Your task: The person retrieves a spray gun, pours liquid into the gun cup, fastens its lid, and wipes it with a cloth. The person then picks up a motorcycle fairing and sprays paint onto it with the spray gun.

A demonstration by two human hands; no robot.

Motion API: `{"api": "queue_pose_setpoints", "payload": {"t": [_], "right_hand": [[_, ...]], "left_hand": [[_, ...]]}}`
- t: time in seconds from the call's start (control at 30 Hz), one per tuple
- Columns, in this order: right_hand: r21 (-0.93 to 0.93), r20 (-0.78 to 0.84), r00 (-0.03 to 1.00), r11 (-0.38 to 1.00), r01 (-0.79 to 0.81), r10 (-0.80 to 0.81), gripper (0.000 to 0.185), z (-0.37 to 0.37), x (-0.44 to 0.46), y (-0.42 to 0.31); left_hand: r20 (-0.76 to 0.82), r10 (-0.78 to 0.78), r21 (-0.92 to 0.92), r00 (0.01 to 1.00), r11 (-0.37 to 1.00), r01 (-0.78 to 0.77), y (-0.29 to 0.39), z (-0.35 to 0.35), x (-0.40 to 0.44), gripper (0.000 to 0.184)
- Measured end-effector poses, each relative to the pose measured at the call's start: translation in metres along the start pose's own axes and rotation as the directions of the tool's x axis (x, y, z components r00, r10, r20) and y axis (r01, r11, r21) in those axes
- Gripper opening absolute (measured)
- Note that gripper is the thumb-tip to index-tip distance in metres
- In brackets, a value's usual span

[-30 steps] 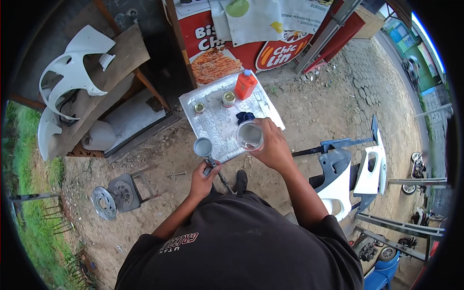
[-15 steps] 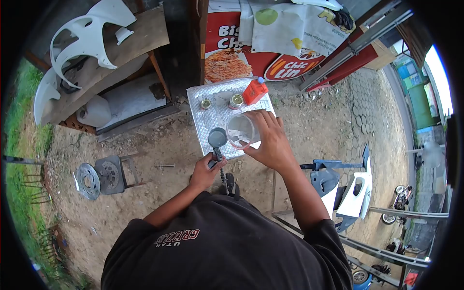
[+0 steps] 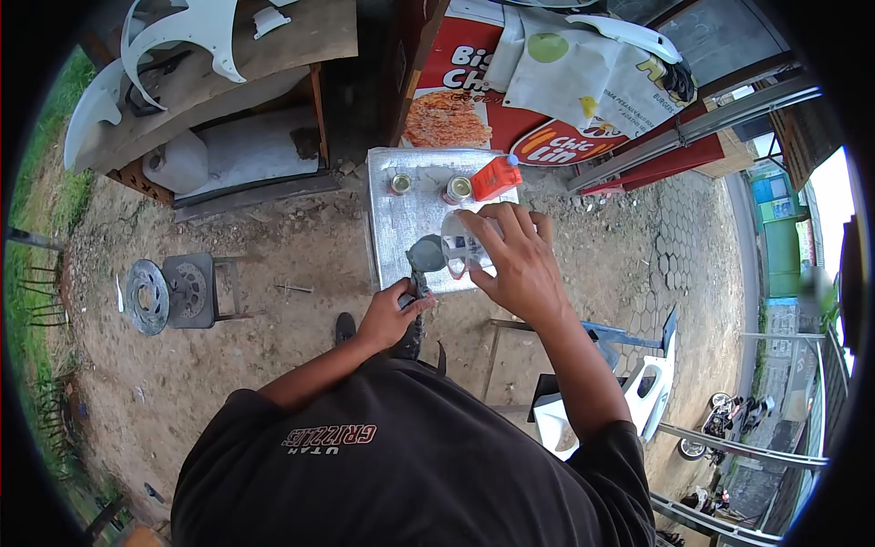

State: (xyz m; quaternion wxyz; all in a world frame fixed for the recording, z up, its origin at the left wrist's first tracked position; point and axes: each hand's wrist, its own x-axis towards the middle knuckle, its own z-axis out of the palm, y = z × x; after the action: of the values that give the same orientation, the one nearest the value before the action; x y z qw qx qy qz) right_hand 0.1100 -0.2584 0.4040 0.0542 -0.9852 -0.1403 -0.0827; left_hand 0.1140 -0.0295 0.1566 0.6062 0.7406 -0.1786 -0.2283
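Note:
My left hand (image 3: pixel 392 316) is closed round the handle of a grey spray gun (image 3: pixel 419 284), with a dark hose running down from it. The gun's round top cup (image 3: pixel 426 255) faces up, over the near part of the foil-covered table (image 3: pixel 387 237). In my right hand (image 3: pixel 521 262) is a clear plastic cup (image 3: pixel 458 241), gripped between thumb and fingers. It is tilted left, its rim at the spray gun's cup; whether liquid is flowing cannot be made out.
On the table stand two small open tins, one left (image 3: pixel 400 184) and one nearer the middle (image 3: pixel 458 189), beside a red bottle (image 3: pixel 497 177). A stool with brake discs (image 3: pixel 189 290) is at left. White fairing parts (image 3: pixel 649 392) lie at right, near metal rails.
My right hand has tipped the clear cup further left, from nearly upright to leaning over the spray gun's cup. The whole view has shifted and turned slightly.

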Motion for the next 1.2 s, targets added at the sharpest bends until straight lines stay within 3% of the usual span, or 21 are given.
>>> {"api": "queue_pose_setpoints", "payload": {"t": [0.07, 0.17, 0.37, 0.57, 0.67, 0.97, 1.2], "right_hand": [[-0.027, 0.011, 1.000, 1.000, 0.017, -0.016, 0.075, 0.002, 0.002, -0.001], [-0.071, 0.007, 0.999, 0.997, 0.040, -0.040, 0.074, 0.000, 0.004, -0.005], [-0.120, 0.043, 0.996, 0.990, 0.080, -0.075, 0.080, 0.000, 0.009, -0.008], [-0.205, 0.032, 0.989, 0.967, 0.151, -0.148, 0.064, 0.001, 0.018, -0.013], [-0.235, 0.052, 0.981, 0.952, 0.195, -0.188, 0.070, 0.001, 0.022, -0.014], [-0.306, 0.113, 0.951, 0.900, 0.310, -0.289, 0.064, -0.006, 0.035, -0.028], [-0.367, 0.121, 0.956, 0.883, 0.292, -0.266, 0.067, -0.043, 0.042, -0.034]], "left_hand": [[-0.003, 0.003, -0.002, 1.000, 1.000, -0.003, 0.003, -0.001, 0.000, 0.052], [0.034, -0.058, 0.034, 0.998, 0.998, 0.057, 0.008, -0.005, 0.000, 0.036], [0.015, -0.043, 0.029, 0.999, 0.999, 0.043, -0.006, -0.002, 0.001, 0.033], [0.030, -0.053, 0.014, 0.998, 0.998, 0.053, 0.003, -0.004, 0.002, 0.036], [0.014, -0.024, -0.014, 1.000, 1.000, 0.024, 0.001, -0.001, 0.004, 0.039], [-0.008, -0.027, -0.007, 1.000, 1.000, 0.027, 0.010, -0.001, 0.005, 0.054], [-0.055, -0.005, -0.027, 0.998, 1.000, 0.003, -0.002, 0.005, 0.011, 0.059]]}}
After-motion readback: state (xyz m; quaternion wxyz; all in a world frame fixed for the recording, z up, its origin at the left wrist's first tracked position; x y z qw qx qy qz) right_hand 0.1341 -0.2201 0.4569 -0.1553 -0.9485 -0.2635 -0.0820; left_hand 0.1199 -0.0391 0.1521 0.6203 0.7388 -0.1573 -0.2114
